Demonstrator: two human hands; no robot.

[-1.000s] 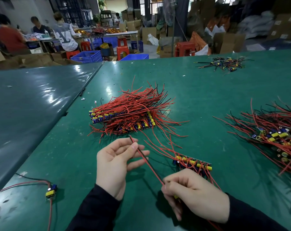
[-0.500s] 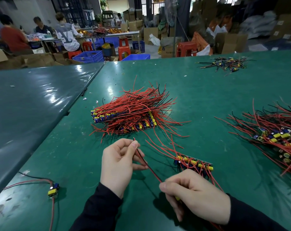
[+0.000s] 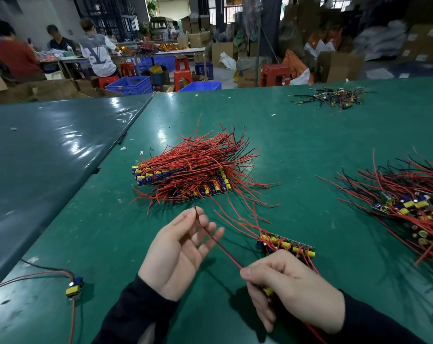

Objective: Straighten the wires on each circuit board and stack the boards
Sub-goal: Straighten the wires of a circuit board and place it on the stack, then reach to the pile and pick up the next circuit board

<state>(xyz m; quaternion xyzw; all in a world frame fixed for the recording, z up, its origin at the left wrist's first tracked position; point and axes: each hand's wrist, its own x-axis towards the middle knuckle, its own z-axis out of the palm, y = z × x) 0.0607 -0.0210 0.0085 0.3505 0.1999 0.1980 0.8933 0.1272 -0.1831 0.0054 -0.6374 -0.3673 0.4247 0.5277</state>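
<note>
My right hand (image 3: 292, 289) grips a small circuit board, of which only a yellow part (image 3: 268, 291) shows under the fingers. A red-and-black wire (image 3: 217, 244) runs straight up-left from my right thumb and forefinger to my left hand (image 3: 180, 249). The left hand's fingers are loosely spread, and the wire's end lies against its fingertips. A strip of boards (image 3: 287, 244) with red wires lies on the green table (image 3: 309, 150) just behind my right hand. The stack of boards (image 3: 185, 177) with combed red wires sits beyond my hands.
A tangled pile of boards and wires (image 3: 409, 207) lies at the right edge. A smaller pile (image 3: 334, 98) sits far right. One loose board (image 3: 74, 288) with wires lies near left. People work at tables in the background.
My left hand has gone from pinching the wire near its end to loosely spread fingers. My right hand has kept its grip and place.
</note>
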